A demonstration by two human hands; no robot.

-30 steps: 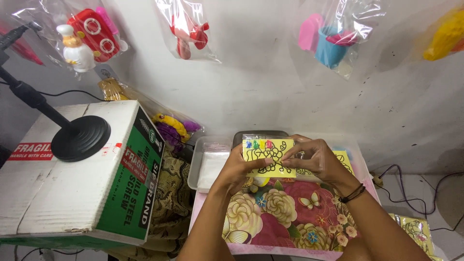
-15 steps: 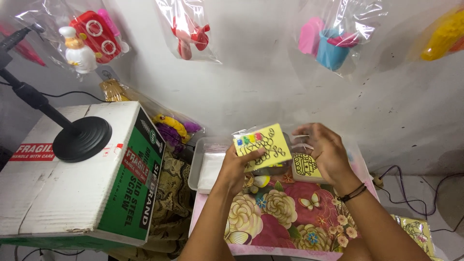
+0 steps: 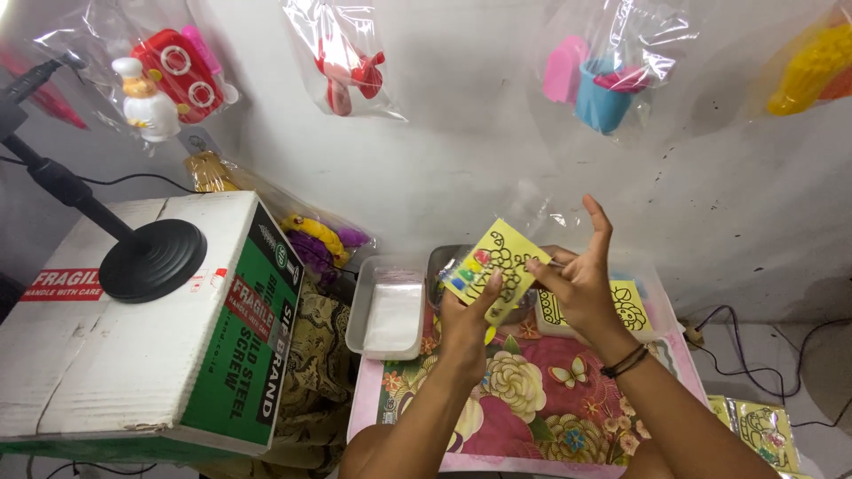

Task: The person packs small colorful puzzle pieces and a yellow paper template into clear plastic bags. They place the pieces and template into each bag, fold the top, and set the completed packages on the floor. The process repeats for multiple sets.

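Card (image 3: 497,266): yellow, black line drawing, row of coloured dots down its left edge; held in the air above the far edge of the floral tray (image 3: 532,417), between the two hands. Left hand (image 3: 466,324) pinches its lower edge, thumb up the front face. Right hand (image 3: 581,288) touches its right edge with a fingertip, other fingers spread and raised; hand not closed on anything I can make out. Long axis runs lower left to upper right, tilted; printed face toward the camera, top corner pointing up toward the wall. Risk, as I judge it: one-handed pinch at an edge is weak; a push from the right finger could twist the card free, dropping it onto the second card (image 3: 626,306) or into the white dish (image 3: 390,310) beyond the tray's far left corner. Left: box (image 3: 133,355) carrying a black stand (image 3: 151,257). Far: bagged toys (image 3: 169,75) on the wall.
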